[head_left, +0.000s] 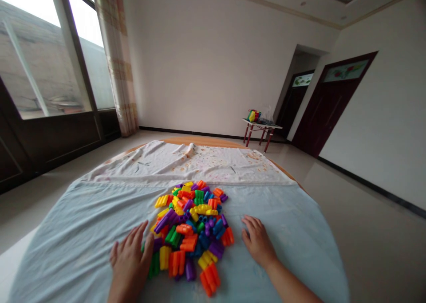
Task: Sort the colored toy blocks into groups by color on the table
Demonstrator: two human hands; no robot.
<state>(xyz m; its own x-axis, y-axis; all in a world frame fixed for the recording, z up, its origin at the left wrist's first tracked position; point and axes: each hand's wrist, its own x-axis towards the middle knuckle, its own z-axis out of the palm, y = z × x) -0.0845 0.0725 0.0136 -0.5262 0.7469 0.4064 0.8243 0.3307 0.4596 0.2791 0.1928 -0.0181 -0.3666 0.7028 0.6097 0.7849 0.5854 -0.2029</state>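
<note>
Head view: shows a heap of plastic building pieces [188, 243] near the middle of a light blue cloth [289, 214], between the left hand [129, 254] and the right hand [258, 241]. Includes orange, yellow, green, blue and purple, many with ribbed, tube-like sides, lying loose at all angles and partly on top of one another. Reaches nearest to the camera with an orange piece [209, 279], just beside a yellow one.

At left, shows fingers loosely spread and slightly bent, palm down, with the thumb set apart beside a green piece [154, 265] at the edge of the heap; cannot tell about contact between the two. At right, shows fingers gently bent and close together, with a narrow gap to the thumb, over the cloth and apart from the heap.

Farther back, shows a wrinkled white patterned cloth [159, 161] and a bare wooden rim of the table [199, 140]. Beyond, shows a small side table [262, 125] bearing a colourful bag [254, 116] and a clear plastic bag [267, 116], near a dark red door [328, 108]; at far left, a curtain [115, 59] beside a window [43, 68].
</note>
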